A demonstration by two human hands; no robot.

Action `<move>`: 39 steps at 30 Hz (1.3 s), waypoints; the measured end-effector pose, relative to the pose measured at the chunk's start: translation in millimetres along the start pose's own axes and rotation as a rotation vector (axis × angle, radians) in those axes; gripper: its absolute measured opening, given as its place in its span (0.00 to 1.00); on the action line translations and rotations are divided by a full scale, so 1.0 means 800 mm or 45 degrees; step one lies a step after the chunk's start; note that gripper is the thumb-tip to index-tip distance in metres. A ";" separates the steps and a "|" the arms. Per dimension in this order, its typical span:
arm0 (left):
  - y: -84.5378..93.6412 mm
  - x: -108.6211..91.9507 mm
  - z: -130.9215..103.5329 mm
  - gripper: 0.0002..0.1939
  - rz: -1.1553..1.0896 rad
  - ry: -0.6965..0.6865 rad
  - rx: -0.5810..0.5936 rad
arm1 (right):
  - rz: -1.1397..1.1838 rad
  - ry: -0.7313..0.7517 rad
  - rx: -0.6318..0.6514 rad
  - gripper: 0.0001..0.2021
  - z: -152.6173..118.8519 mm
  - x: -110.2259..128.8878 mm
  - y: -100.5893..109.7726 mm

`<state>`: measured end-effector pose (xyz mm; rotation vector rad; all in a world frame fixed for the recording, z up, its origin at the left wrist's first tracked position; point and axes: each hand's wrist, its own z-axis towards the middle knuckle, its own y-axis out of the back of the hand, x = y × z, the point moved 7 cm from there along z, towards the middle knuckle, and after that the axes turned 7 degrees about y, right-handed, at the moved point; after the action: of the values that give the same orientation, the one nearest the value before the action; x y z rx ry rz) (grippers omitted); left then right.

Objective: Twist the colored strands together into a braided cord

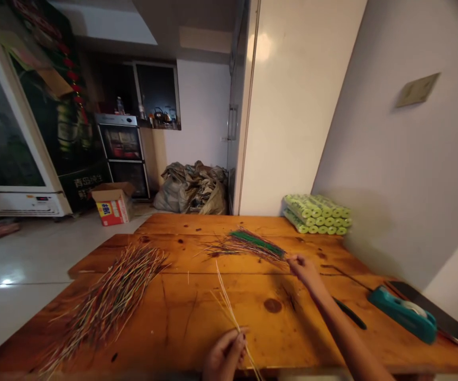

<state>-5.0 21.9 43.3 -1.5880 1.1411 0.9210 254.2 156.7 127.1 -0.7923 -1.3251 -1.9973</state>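
Observation:
Near the front edge of the wooden table [181, 312], my left hand [227, 353] is closed, pinching a few thin pale wires [229, 304] that stick up and fan apart. My right hand [301, 267] reaches farther out, its fingers closed at the right end of a wire bundle [253, 244] with green strands in its middle. Whether it grips the bundle or single strands is too small to tell. A large loose pile of multicoloured wires [113, 296] lies on the table's left side.
A teal tape dispenser [403, 313] and a dark flat device [439, 312] lie at the right. Beside my right forearm is a dark green tool [350, 312]. Stacked yellow-green rolls [318, 214] stand at the back right. Beyond the table are a cardboard box [112, 203] and sacks [193, 190].

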 end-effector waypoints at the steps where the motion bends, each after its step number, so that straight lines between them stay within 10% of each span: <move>1: 0.000 0.000 0.005 0.24 -0.047 -0.027 0.000 | 0.071 -0.003 -0.033 0.11 -0.016 0.002 -0.003; 14: -0.034 0.011 -0.002 0.15 -0.501 0.227 0.172 | 0.759 -0.160 -0.311 0.12 -0.227 0.046 -0.030; 39: -0.002 0.002 0.003 0.10 -0.512 0.122 0.072 | 0.301 -0.007 0.057 0.11 -0.277 0.039 -0.073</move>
<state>-2.9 24.0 41.3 -1.7459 0.8572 0.5487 157.5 -36.9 45.6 -0.8900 -1.2138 -1.7761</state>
